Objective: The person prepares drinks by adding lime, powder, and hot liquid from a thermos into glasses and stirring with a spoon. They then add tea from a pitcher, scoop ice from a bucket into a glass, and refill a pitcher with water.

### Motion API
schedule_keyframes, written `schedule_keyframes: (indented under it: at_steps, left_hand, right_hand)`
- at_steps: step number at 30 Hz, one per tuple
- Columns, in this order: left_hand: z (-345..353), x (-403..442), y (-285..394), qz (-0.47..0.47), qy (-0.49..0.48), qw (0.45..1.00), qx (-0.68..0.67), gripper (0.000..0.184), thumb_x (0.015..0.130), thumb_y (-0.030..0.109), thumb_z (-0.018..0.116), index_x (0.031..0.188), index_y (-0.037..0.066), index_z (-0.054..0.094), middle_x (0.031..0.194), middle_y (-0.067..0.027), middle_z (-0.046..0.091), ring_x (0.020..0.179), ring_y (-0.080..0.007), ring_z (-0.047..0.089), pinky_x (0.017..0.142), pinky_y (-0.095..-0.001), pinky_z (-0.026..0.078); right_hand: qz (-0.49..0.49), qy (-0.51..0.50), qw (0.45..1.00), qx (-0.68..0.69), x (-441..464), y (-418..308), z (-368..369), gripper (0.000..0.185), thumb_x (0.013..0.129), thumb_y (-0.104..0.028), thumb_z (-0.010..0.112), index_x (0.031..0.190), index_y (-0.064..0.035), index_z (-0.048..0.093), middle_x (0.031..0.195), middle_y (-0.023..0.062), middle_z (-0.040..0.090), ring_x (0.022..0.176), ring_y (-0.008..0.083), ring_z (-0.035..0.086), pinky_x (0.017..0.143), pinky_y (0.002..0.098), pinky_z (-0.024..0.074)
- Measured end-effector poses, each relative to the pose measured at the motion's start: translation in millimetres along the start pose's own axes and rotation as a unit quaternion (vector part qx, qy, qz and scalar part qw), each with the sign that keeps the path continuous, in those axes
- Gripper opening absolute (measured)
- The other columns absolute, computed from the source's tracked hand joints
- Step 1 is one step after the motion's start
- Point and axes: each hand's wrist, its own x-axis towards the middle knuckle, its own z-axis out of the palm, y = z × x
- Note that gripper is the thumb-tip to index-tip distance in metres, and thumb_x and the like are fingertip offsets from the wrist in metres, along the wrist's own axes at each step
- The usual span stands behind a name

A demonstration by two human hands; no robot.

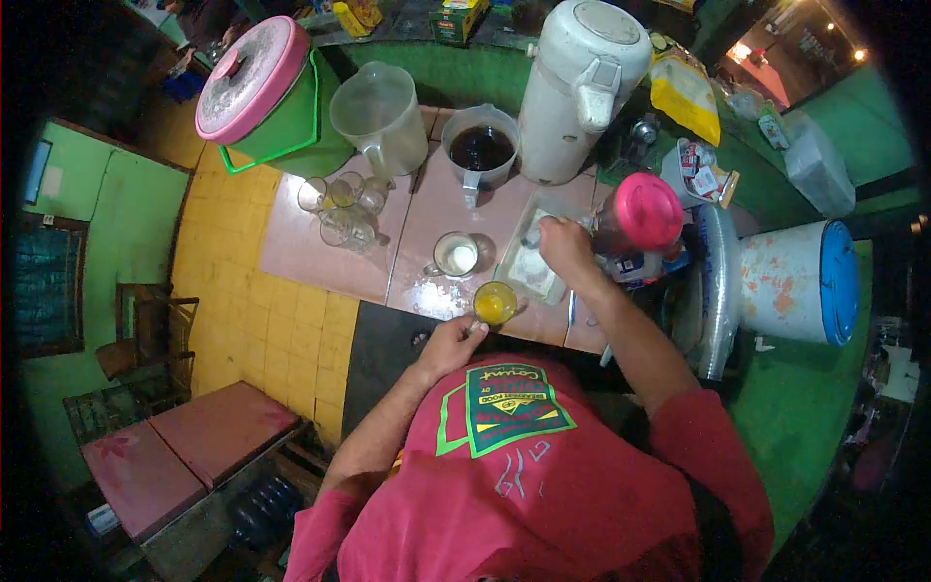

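Note:
My left hand (456, 346) is at the counter's front edge, its fingers closed on the handle side of a glass mug (495, 304) with yellow-orange contents. Over a clear rectangular container (531, 269) of white granules is my right hand (565, 248), fingers closed together around what looks like a spoon, mostly hidden. A second glass mug (456, 254) with something white at the bottom stands just behind and left of the yellow one. To the right of the container is a jar with a pink lid (649, 212).
Several empty glasses (341, 202) stand at left, before a clear pitcher (380, 121) and a green bucket (276, 126). Behind are a jug of dark liquid (481, 148) and a white thermos (579, 97). A blue-lidded bucket (790, 281) is at right. A person (204, 21) is at the far top left.

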Motion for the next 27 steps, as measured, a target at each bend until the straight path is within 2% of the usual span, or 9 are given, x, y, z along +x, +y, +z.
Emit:
schedule_keyframes:
  at_steps: [3,7,11,15,17,19,22,23,27]
  left_hand:
    - [2.8,1.7,-8.2,0.020,0.012,1.000,-0.011,0.036,0.096,0.033,0.058,0.100,-0.002,0.063,0.079,-0.0164,0.065,0.070,-0.0198,0.060,0.068,-0.0362,0.049]
    - [4.0,4.3,-16.2,0.014,0.007,1.000,0.003,0.036,0.096,0.033,0.058,0.099,-0.002,0.063,0.074,-0.0137,0.064,0.067,-0.0166,0.057,0.066,-0.0347,0.048]
    - [2.7,4.3,-21.0,0.029,0.008,1.000,-0.009,0.035,0.096,0.033,0.058,0.100,-0.001,0.063,0.073,-0.0128,0.062,0.066,-0.0149,0.056,0.064,-0.0345,0.048]
    - [-1.6,3.2,-14.9,0.025,-0.001,1.000,-0.004,0.035,0.096,0.033,0.058,0.106,0.000,0.064,0.077,-0.0148,0.065,0.069,-0.0164,0.060,0.066,-0.0350,0.049]
    - [-1.5,3.5,-14.9,0.041,0.002,0.999,-0.005,0.035,0.096,0.032,0.058,0.108,0.000,0.064,0.081,-0.0157,0.066,0.072,-0.0170,0.061,0.069,-0.0349,0.050]
    - [-2.5,3.7,-9.4,0.060,0.003,0.998,-0.006,0.035,0.096,0.031,0.058,0.111,0.000,0.063,0.085,-0.0167,0.067,0.075,-0.0177,0.063,0.071,-0.0348,0.050]
    - [-7.1,1.4,-0.3,0.002,-0.024,1.000,0.005,0.035,0.096,0.030,0.058,0.113,0.000,0.063,0.092,-0.0188,0.068,0.082,-0.0199,0.065,0.077,-0.0351,0.051]
    - [-8.0,-0.4,-1.9,0.007,-0.023,1.000,-0.005,0.034,0.096,0.030,0.058,0.112,0.000,0.063,0.091,-0.0180,0.068,0.081,-0.0195,0.064,0.076,-0.0350,0.050]
    - [-4.9,-15.0,-43.7,0.013,0.029,0.998,-0.047,0.031,0.097,0.028,0.058,0.106,-0.001,0.062,0.083,-0.0138,0.066,0.075,-0.0156,0.060,0.071,-0.0331,0.049]
  right_hand:
    - [0.077,-0.064,0.994,0.045,11.7,-12.0,15.7,0.011,0.081,-0.009,0.058,0.081,-0.0006,0.066,0.087,0.0236,0.067,0.081,0.0402,0.067,0.071,0.0481,0.0542]
    - [0.113,-0.104,0.986,0.058,8.6,-8.3,20.9,0.015,0.079,-0.014,0.062,0.081,-0.0017,0.068,0.082,0.0232,0.067,0.079,0.0411,0.066,0.074,0.0491,0.0535]
    - [0.134,-0.072,0.987,0.060,2.8,-4.2,-27.0,0.014,0.078,-0.014,0.063,0.080,-0.0022,0.069,0.081,0.0219,0.067,0.079,0.0399,0.067,0.075,0.0480,0.0532]
    - [0.161,-0.040,0.975,0.147,-13.0,-25.7,-79.4,0.016,0.077,-0.016,0.065,0.079,-0.0016,0.071,0.078,0.0203,0.068,0.078,0.0367,0.068,0.072,0.0458,0.0527]
    - [0.148,-0.032,0.965,0.214,-27.4,-54.2,-88.1,0.015,0.077,-0.017,0.067,0.080,-0.0022,0.069,0.078,0.0185,0.067,0.075,0.0354,0.067,0.069,0.0453,0.0524]
    - [-0.082,-0.063,0.994,0.040,-50.7,-74.3,-72.8,0.011,0.080,-0.016,0.066,0.082,-0.0047,0.066,0.079,0.0170,0.066,0.076,0.0345,0.066,0.068,0.0459,0.0519]
    - [-0.163,0.025,0.980,0.114,-64.4,-96.5,-81.3,0.007,0.083,-0.013,0.062,0.082,-0.0059,0.062,0.081,0.0168,0.064,0.078,0.0349,0.066,0.069,0.0466,0.0518]
    - [-0.166,0.024,0.979,0.114,-60.7,-92.1,-82.6,0.007,0.083,-0.013,0.062,0.082,-0.0059,0.062,0.081,0.0168,0.064,0.078,0.0349,0.066,0.069,0.0466,0.0518]
    - [-0.024,0.087,0.990,0.108,-29.9,-40.3,-71.2,0.010,0.085,-0.011,0.058,0.082,-0.0027,0.062,0.083,0.0193,0.066,0.078,0.0382,0.065,0.070,0.0475,0.0519]
